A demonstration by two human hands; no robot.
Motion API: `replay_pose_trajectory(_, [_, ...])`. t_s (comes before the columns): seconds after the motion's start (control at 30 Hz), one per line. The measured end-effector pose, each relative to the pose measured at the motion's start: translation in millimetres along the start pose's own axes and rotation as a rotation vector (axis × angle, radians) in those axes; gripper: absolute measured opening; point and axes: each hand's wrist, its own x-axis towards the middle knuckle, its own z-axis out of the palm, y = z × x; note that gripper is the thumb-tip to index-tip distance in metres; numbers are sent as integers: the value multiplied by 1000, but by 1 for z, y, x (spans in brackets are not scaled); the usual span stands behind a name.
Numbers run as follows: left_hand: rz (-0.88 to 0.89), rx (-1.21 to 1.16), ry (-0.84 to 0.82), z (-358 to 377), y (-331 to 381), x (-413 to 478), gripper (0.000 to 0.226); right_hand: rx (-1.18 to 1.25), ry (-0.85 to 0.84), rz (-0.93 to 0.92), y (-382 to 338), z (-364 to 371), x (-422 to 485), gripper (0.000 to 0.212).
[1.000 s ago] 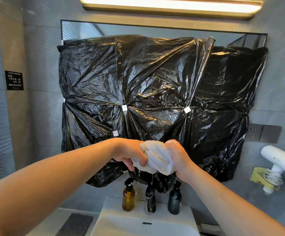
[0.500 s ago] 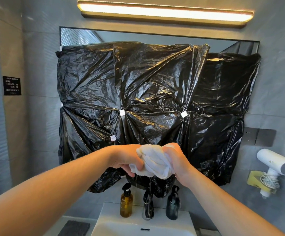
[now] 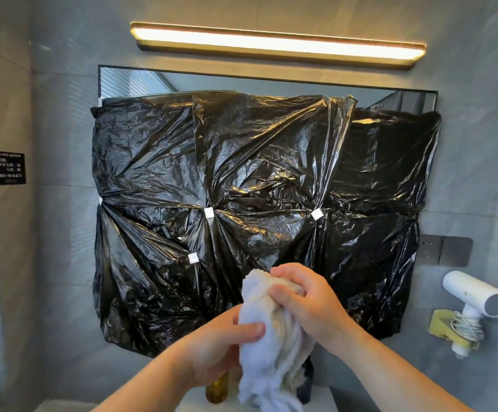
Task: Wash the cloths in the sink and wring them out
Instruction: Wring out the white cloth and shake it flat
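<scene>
**Both hands grip a white cloth held up before the covered mirror**

The white cloth (image 3: 271, 340) is up in the air at centre frame, bunched into a thick, rumpled roll that runs from upper right to lower left. The right hand (image 3: 313, 304) holds its upper end, fingers curled over the top and thumb pressed into the near face. The left hand (image 3: 218, 349) grips the roll lower down from the left, with the thumb laid across the front and the fingers wrapped behind, out of sight. The two hands sit close together, the right one higher and farther. Below the left hand the cloth's loose end hangs in soft folds down to the bottom edge of the view.

Just behind that hanging end stand an amber bottle (image 3: 217, 392) on the left and a dark bottle (image 3: 306, 385) on the right, both largely hidden.

On the far wall, crinkled black plastic sheeting (image 3: 256, 179) covers most of a mirror (image 3: 141, 83), pinned with small white tape squares (image 3: 209, 212). A lit light bar (image 3: 277, 43) runs above it. To the right, a white hair dryer (image 3: 476, 295) rests in a yellow holder (image 3: 442, 325), below a grey switch plate (image 3: 443, 249). A small black sign (image 3: 8, 168) hangs on the left wall.
</scene>
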Motion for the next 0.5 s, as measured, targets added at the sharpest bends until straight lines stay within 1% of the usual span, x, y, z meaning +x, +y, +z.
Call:
replay_pose_trajectory(0.07, [145,-122,89,5,-4,-1,54,-4,-110,9,-3,-1,-1,71])
replay_pose_trajectory(0.1, [190,-143,128,7,-5,-2,47,-11,-174,22,-3,-3,-2,73])
replay_pose_trajectory(0.13, [215,-126,167,6,-5,-3,45,-39,-216,16,-4,-5,-2,69])
replay_pose_trajectory(0.17, [227,-80,220,4,-5,-4,48,-104,-211,-2,-5,-6,-1,59])
replay_pose_trajectory(0.23, [189,118,383,2,0,-6,69,-232,-119,-53,-9,-7,5,32])
replay_pose_trajectory(0.27, [143,269,472,2,5,-8,78,-281,-69,-65,-11,-7,7,28])
replay_pose_trajectory(0.3, [104,446,536,4,13,-11,82,-327,-33,-73,-15,-7,9,28])
replay_pose_trajectory(0.33, [72,625,560,4,22,-14,83,-376,-17,-82,-21,-7,10,28])
replay_pose_trajectory(0.37, [49,771,564,3,31,-16,81,-439,-17,-94,-26,-7,12,27])
replay_pose_trajectory(0.4, [32,847,557,2,43,-18,76,-523,-31,-108,-30,-9,13,23])
replay_pose_trajectory(0.47, [26,862,547,-6,63,-20,63,-691,-69,-147,-38,-13,17,18])
replay_pose_trajectory(0.5, [33,846,574,-11,73,-20,57,-740,-83,-170,-43,-16,20,17])
